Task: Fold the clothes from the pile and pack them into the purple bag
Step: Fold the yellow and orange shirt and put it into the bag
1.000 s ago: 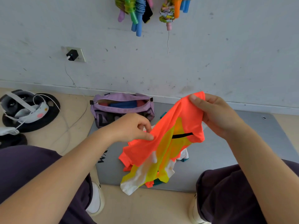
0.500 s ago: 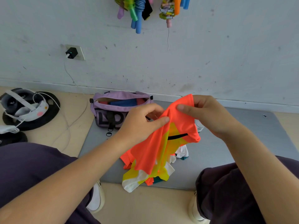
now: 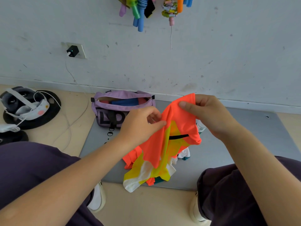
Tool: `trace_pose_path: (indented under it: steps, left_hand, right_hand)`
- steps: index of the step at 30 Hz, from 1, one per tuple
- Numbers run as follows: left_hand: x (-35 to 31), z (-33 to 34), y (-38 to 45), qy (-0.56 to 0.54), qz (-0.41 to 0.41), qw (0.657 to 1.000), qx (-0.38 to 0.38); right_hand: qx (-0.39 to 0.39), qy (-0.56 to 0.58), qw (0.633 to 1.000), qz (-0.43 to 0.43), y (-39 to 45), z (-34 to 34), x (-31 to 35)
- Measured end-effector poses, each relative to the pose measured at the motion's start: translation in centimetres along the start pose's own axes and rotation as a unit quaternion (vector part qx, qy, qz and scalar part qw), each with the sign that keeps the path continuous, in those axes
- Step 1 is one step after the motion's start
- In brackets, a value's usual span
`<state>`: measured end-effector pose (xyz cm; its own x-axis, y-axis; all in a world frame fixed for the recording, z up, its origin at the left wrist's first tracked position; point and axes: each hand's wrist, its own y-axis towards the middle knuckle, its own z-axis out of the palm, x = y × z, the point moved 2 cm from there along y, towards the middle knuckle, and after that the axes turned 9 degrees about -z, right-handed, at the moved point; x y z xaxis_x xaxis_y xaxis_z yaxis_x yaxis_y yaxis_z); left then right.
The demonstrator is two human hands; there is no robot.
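An orange, yellow and white garment [image 3: 164, 142] hangs in the air above the grey mat [image 3: 228, 144]. My right hand [image 3: 210, 115] grips its top edge between thumb and fingers. My left hand [image 3: 141, 123] pinches the orange cloth just left of that. The garment's lower end drapes onto the mat over a few other clothes, white and teal [image 3: 184, 156]. The purple bag [image 3: 122, 108] stands unzipped at the mat's far left corner, with blue and red folded clothes inside.
A headset [image 3: 24, 105] with a white strap lies on a black round base at the left, its cable running to a wall socket [image 3: 75, 50]. Coloured items hang on the wall [image 3: 141, 10] above. My knees and white shoes flank the mat.
My left hand rose from low on the garment to pinch it near the top, close to my right hand. The garment hangs narrower and more bunched.
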<state>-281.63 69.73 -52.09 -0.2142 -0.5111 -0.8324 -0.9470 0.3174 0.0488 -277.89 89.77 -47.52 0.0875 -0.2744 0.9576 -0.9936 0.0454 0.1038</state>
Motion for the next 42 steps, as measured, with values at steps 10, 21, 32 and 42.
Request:
trace_pose_path:
  steps: [10, 21, 32, 42]
  left_hand:
    - [2.3, 0.5, 1.1, -0.009, -0.073, 0.995, 0.066]
    - [2.7, 1.1, 1.4, -0.066, -0.085, 0.991, 0.080]
    - [1.9, -3.4, 2.5, -0.152, -0.109, 0.979, 0.077]
    - [0.6, -5.9, 2.0, -0.049, 0.034, 0.998, 0.012]
  right_hand:
    - [-0.028, 0.011, 0.999, 0.013, 0.0, -0.5, 0.1]
    - [-0.028, 0.013, 0.999, 0.016, 0.0, -0.6, 0.0]
    - [-0.079, -0.010, 0.996, 0.040, 0.3, -1.7, -0.6]
    - [-0.028, -0.111, 0.993, 0.025, 0.7, -1.7, -1.1]
